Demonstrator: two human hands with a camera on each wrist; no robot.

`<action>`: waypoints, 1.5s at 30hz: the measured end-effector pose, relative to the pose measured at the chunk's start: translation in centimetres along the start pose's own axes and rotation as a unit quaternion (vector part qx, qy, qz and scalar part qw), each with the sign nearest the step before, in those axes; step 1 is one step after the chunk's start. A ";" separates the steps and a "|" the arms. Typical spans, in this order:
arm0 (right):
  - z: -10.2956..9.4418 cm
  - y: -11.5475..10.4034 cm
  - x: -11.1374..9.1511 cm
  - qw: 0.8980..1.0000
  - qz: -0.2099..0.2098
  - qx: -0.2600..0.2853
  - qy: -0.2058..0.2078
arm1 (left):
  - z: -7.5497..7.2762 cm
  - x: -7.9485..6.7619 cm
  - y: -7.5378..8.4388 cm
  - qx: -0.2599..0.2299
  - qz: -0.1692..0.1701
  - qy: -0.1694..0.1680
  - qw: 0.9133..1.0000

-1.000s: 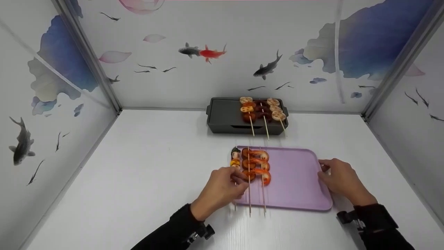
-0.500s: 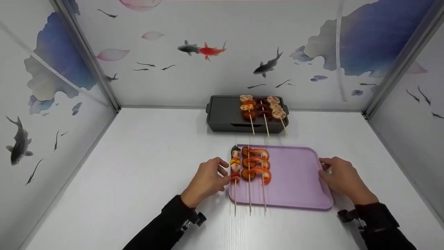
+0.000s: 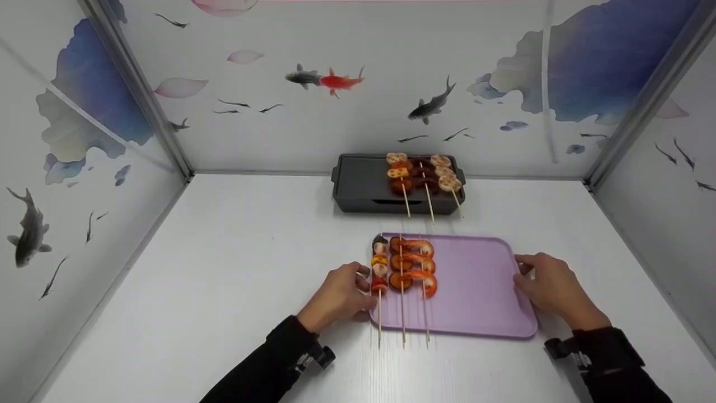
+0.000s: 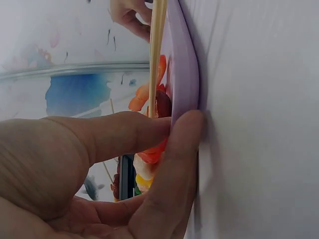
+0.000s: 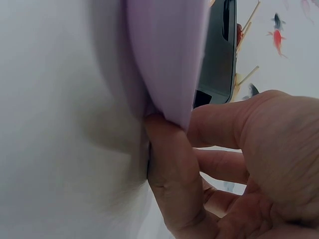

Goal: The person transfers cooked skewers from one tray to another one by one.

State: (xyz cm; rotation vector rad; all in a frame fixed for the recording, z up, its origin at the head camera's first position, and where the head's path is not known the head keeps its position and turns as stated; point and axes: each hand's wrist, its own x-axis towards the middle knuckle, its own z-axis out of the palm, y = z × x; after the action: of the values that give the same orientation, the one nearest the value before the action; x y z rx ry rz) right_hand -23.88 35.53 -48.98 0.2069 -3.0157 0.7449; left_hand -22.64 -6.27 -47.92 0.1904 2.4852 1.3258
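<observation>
A purple tray [image 3: 475,285] lies on the white table, between my two hands. My left hand [image 3: 338,294] pinches its left edge; in the left wrist view the thumb [image 4: 124,132] is over the rim and a finger is beneath. At the opposite edge my right hand [image 3: 551,288] grips the rim, with a finger [image 5: 172,169] tucked under it in the right wrist view. Three skewers lie side by side on the tray's left part: a mixed one [image 3: 380,270], one of round brown slices [image 3: 400,281] and a shrimp skewer [image 3: 429,284]. Their sticks stick out past the near rim.
Behind the tray stands a dark grey grill [image 3: 363,182] against the back wall. On its right half lie three more skewers, one with lotus root slices [image 3: 449,183]. Walls printed with fish enclose the table [image 3: 240,252] at the back and both sides.
My left hand has left the skewers, moved left and taken hold of the tray's left edge. My right hand keeps its grip on the right edge. Tray and skewers lie as before.
</observation>
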 end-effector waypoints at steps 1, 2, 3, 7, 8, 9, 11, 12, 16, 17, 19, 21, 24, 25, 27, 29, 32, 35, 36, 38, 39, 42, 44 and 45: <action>0.0 0.0 0.0 1.000 0.001 0.000 0.001 | 0.0 0.1 0.0 -0.006 0.000 -0.002 1.000; -0.1 0.0 0.0 1.000 0.002 0.001 0.002 | 0.1 0.1 0.0 -0.010 0.002 -0.002 1.000; -0.1 0.0 0.0 1.000 0.004 0.002 0.003 | 0.1 0.2 0.1 -0.017 0.001 -0.004 1.000; -0.1 -0.1 0.0 1.000 0.003 0.004 0.006 | 0.2 0.3 0.1 -0.025 -0.004 -0.007 1.000; 0.0 -0.1 0.0 1.000 0.001 0.005 0.007 | 0.2 0.3 0.1 -0.025 -0.006 -0.007 1.000; 0.0 -0.1 0.0 1.000 -0.001 0.004 0.009 | 0.2 0.3 0.0 -0.020 -0.007 -0.008 1.000; 0.2 -0.2 0.1 1.000 -0.003 0.005 0.010 | 0.2 0.2 0.0 -0.011 -0.005 -0.006 1.000; 0.2 -0.2 0.1 1.000 -0.004 0.004 0.011 | 0.2 0.2 0.0 -0.003 -0.001 -0.005 1.000; 0.4 -0.3 0.2 1.000 -0.007 0.001 0.014 | 0.1 0.0 -0.1 0.019 0.012 0.002 1.000; 0.4 -0.3 0.2 1.000 -0.012 -0.001 0.016 | 0.0 0.0 -0.2 0.019 0.012 0.003 1.000; 0.4 -0.3 0.2 1.000 -0.017 -0.001 0.018 | 0.0 0.0 -0.2 0.020 0.013 0.003 1.000; 0.5 -0.3 0.2 1.000 -0.021 0.001 0.021 | 0.0 0.0 -0.3 0.018 0.014 0.002 1.000; 0.5 -0.4 0.1 1.000 -0.019 0.008 0.020 | -0.1 0.0 -0.3 0.012 0.011 -0.004 1.000; 0.5 -0.4 0.1 1.000 -0.016 0.010 0.018 | -0.1 0.0 -0.4 0.015 0.011 -0.003 1.000; 0.6 -0.4 0.0 1.000 -0.012 0.014 0.018 | -0.2 0.1 -0.4 0.023 0.013 -0.002 1.000; 0.6 -0.6 0.0 1.000 -0.012 0.016 0.019 | -0.3 0.1 -0.4 0.038 0.022 0.005 0.999; 0.7 -0.7 0.2 1.000 -0.016 0.019 0.019 | -0.4 0.1 -0.5 0.051 0.031 0.013 0.998; 0.8 -0.7 0.2 1.000 -0.015 0.019 0.014 | -0.4 -0.1 -0.6 0.051 0.034 0.014 0.998; 0.9 -0.6 0.2 1.000 -0.013 0.019 0.011 | -0.3 -0.2 -0.6 0.048 0.033 0.013 0.998; 0.7 -0.6 0.1 1.000 -0.008 0.020 0.007 | -0.3 -0.2 -0.7 0.046 0.033 0.011 0.998; 0.6 -0.6 0.2 1.000 -0.005 0.020 0.005 | -0.2 -0.2 -0.6 0.045 0.031 0.011 0.998; 0.3 -0.7 0.3 1.000 0.000 0.027 -0.001 | -0.2 -0.1 -0.5 0.055 0.033 0.016 0.998; 0.1 -0.8 0.3 0.999 0.002 0.032 -0.003 | -0.2 -0.1 -0.5 0.061 0.031 0.018 0.997; 0.0 -0.8 0.4 0.999 0.003 0.036 -0.003 | -0.1 -0.1 -0.5 0.064 0.030 0.018 0.997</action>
State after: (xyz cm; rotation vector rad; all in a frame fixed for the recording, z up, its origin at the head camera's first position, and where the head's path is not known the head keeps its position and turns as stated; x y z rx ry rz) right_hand -24.15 34.76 -48.58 0.2015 -2.9988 0.8548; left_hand -22.53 -6.69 -48.23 0.2748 2.6152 1.2040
